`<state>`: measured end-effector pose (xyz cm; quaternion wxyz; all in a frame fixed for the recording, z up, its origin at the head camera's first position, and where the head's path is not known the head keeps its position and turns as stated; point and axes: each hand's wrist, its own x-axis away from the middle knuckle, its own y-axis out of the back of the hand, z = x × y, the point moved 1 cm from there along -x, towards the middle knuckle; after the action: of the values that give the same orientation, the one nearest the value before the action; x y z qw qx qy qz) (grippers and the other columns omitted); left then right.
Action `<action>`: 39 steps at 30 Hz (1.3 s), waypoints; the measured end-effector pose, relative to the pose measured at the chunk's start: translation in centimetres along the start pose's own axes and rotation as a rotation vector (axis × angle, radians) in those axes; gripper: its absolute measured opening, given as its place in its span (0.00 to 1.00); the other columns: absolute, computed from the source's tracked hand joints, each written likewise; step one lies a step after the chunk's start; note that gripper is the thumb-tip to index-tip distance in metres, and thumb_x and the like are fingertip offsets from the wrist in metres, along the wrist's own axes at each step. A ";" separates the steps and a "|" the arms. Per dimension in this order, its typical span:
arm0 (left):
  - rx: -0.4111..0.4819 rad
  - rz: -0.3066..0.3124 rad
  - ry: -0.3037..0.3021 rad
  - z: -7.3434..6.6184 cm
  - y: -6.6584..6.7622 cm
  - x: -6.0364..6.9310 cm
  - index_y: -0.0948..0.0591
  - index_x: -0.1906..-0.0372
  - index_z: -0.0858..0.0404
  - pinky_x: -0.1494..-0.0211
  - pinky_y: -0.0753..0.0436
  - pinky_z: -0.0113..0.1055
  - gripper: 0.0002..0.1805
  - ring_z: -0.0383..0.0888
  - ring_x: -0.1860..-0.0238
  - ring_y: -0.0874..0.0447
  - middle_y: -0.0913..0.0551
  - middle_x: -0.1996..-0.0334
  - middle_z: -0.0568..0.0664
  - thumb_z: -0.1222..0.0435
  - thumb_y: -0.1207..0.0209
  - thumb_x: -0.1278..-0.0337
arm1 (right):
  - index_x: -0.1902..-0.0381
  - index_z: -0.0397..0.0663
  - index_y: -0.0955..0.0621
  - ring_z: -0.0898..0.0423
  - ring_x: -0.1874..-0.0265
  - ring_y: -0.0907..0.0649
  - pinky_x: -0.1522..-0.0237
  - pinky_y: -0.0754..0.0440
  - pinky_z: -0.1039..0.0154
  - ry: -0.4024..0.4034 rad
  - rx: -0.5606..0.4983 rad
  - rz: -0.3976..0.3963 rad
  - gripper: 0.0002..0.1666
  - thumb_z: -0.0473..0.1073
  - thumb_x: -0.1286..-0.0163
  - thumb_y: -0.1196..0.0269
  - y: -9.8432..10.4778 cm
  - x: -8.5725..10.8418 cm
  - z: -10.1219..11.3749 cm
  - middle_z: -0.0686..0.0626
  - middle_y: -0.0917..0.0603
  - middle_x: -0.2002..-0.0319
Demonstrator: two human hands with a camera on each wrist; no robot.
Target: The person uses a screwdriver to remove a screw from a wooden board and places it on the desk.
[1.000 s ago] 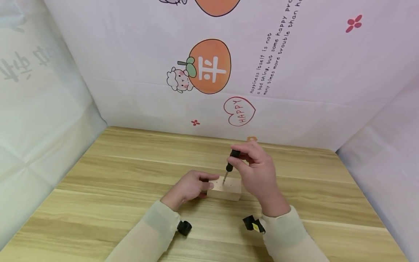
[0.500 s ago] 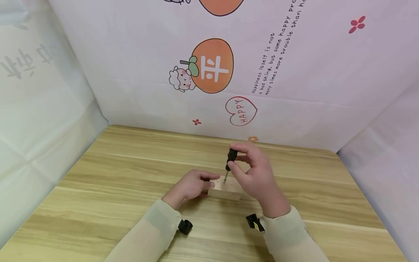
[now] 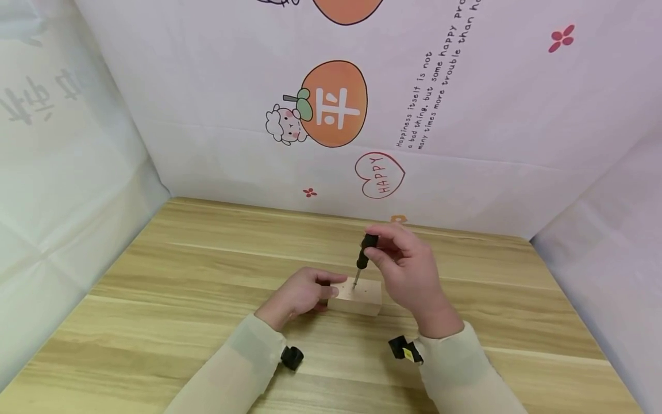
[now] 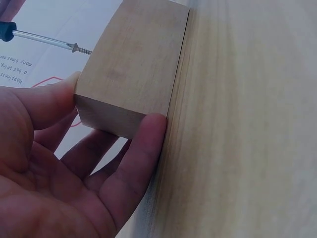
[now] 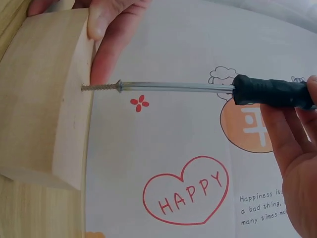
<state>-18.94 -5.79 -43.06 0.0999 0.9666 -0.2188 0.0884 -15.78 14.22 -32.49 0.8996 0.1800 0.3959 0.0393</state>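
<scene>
A pale wooden block (image 3: 357,305) with small holes in its top lies on the table. My left hand (image 3: 302,294) grips its left end, thumb on the top edge and fingers around the end and far side. A screw (image 5: 101,87) stands with its point in the block's top face, most of its thread showing. The tip of a screwdriver (image 5: 178,87) meets the screw head, its shaft nearly in line with the screw. My right hand (image 3: 408,270) holds the screwdriver's dark handle (image 5: 272,92) between thumb and fingers, above the block.
The wood-grain table (image 3: 207,322) reaches back to a white printed cloth (image 3: 217,115) hung behind it. More white cloth hangs at both sides. Black wrist cameras sit at the left cuff (image 3: 292,357) and right cuff (image 3: 405,349).
The right fingers shift on the screwdriver handle, closing in and then loosening again as the handle tilts slightly. The left hand and block stay in place.
</scene>
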 end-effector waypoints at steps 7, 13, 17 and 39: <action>-0.009 -0.004 -0.002 0.3 0.1 0.0 0.14 0.44 0.54 0.58 0.16 0.41 0.16 0.46 0.49 0.22 0.21 0.40 0.47 0.68 0.37 0.34 | 0.48 0.40 0.18 0.47 0.64 0.15 0.61 0.15 0.64 0.003 -0.056 0.042 0.22 0.21 0.38 0.34 -0.2 0.2 -0.4 0.46 0.16 0.58; -0.023 -0.008 -0.002 0.3 0.2 0.0 0.14 0.44 0.53 0.58 0.16 0.41 0.16 0.46 0.51 0.22 0.22 0.39 0.47 0.67 0.37 0.34 | 0.52 0.39 0.17 0.52 0.62 0.16 0.63 0.15 0.62 -0.059 -0.028 -0.030 0.20 0.23 0.42 0.29 -0.4 0.1 -0.1 0.46 0.22 0.59; -0.016 0.003 0.001 0.2 0.1 0.0 0.14 0.43 0.53 0.56 0.16 0.41 0.16 0.46 0.48 0.22 0.22 0.39 0.47 0.67 0.37 0.34 | 0.56 0.43 0.15 0.54 0.64 0.16 0.64 0.16 0.65 -0.112 -0.016 -0.074 0.17 0.24 0.41 0.30 -0.1 0.2 0.0 0.48 0.20 0.61; -0.013 0.008 -0.014 0.1 0.1 0.0 0.14 0.43 0.54 0.57 0.16 0.41 0.17 0.46 0.47 0.23 0.21 0.39 0.47 0.68 0.37 0.34 | 0.54 0.41 0.15 0.53 0.66 0.15 0.63 0.16 0.65 -0.141 -0.096 -0.065 0.18 0.24 0.42 0.29 -0.5 -0.1 -0.1 0.44 0.18 0.62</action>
<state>-18.95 -5.90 -43.16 0.1043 0.9657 -0.2238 0.0807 -15.97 13.75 -32.73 0.9337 0.1263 0.3348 0.0164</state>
